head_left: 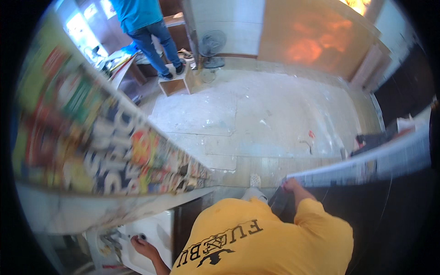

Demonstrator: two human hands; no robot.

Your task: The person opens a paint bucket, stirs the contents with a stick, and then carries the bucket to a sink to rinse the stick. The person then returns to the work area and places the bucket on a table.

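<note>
My left hand (144, 247) is over a white sink (160, 224) at the lower left, its fingers curled. At its fingertips shows a small dark round thing (142, 236); I cannot tell whether it is held or part of the sink. A metal tap (111, 240) is just left of that hand. My right hand (289, 184) is closed at the near end of a tall dark panel (348, 206), its fingers apparently around the edge. Printed paper (389, 158) covers the panel's top side. My yellow shirt (270, 238) hides part of the view below.
On the left stands a wall ledge covered with colourful printed sheets (114, 151). Ahead, a dusty pale floor (275, 114) has scraps on it. A person in blue (142, 23) stands on a wooden box (174, 85). A fan (213, 46) and a large brown board (311, 41) are behind.
</note>
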